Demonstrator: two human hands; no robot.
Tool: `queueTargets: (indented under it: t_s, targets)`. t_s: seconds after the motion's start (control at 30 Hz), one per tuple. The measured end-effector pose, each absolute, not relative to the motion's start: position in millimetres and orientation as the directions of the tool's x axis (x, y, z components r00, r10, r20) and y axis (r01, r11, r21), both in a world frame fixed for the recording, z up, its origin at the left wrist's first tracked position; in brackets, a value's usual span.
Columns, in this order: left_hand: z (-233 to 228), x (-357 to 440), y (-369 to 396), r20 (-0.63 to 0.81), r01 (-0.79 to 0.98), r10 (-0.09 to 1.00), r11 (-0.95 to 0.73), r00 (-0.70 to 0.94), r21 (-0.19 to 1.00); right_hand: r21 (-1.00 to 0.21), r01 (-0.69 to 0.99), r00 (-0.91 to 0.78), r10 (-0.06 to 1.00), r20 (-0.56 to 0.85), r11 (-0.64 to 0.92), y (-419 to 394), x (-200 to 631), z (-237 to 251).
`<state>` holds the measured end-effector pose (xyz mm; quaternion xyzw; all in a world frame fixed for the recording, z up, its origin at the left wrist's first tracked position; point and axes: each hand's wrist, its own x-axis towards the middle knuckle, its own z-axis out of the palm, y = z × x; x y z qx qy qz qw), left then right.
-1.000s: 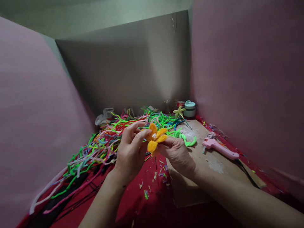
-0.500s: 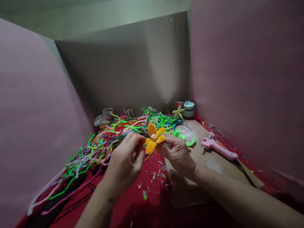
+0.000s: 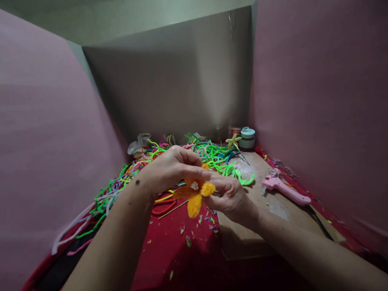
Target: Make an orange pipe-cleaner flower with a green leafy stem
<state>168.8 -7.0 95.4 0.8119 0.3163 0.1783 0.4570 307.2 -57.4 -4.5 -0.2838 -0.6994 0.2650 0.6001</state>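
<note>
Orange flower (image 3: 194,206): between both hands, above the red cloth (image 3: 169,246).
Left hand (image 3: 172,167): pinching an upper petal (image 3: 205,166).
Right hand (image 3: 235,202): grasping the flower from behind.
Pink glue gun (image 3: 287,192): lying on cardboard (image 3: 298,217).

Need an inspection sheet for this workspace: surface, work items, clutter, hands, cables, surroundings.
Surface: red cloth, with a flat brown cardboard sheet on its right side.
Work items: orange fuzzy flower with a pale beaded centre, held above the cloth.
Clutter: heap of multicoloured fuzzy stems at left and back; small coloured scraps on the cloth; pink glue gun lying on the cardboard.
Hands: right hand grips the flower from the right; left hand bends over its upper petals, grip partly hidden.
Cables: black cord from the glue gun; far end not visible.
Surroundings: pink side panels, grey back panel.
</note>
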Motion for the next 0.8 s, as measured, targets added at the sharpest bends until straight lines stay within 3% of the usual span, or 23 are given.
queueTargets:
  t_s: [0.17,0.37,0.47,0.6,0.67,0.73,0.8]
  targets:
    - [92,184,-1,-0.039,0.417,0.695,-0.384,0.718,0.824,-0.633,0.182,-0.06,0.651,0.757,0.753,-60,307,-5]
    - [100,168,-2,0.025,0.398,0.698,-0.436,0.716,0.807,-0.578,0.234,-0.07,0.606,0.792,0.782,-58,307,-7]
    - [90,155,2,-0.02,0.39,0.725,-0.347,0.688,0.853,-0.593,0.212,-0.055,0.615,0.786,0.777,-59,306,-7]
    - [65,155,9,-0.099,0.231,0.758,-0.07,0.644,0.97,-0.557,0.23,-0.079,0.586,0.806,0.798,-61,305,-6]
    - [59,156,10,-0.104,0.204,0.775,-0.033,0.623,0.978,-0.542,0.259,-0.079,0.577,0.813,0.799,-61,305,-5]
    - [61,152,5,0.04,0.213,0.843,-0.181,0.536,0.96,-0.554,0.3,-0.041,0.591,0.806,0.776,-58,306,-6]
    - [66,147,-7,0.35,0.255,0.862,-0.455,0.368,0.853,-0.57,0.348,0.028,0.599,0.8,0.744,-55,307,-8]
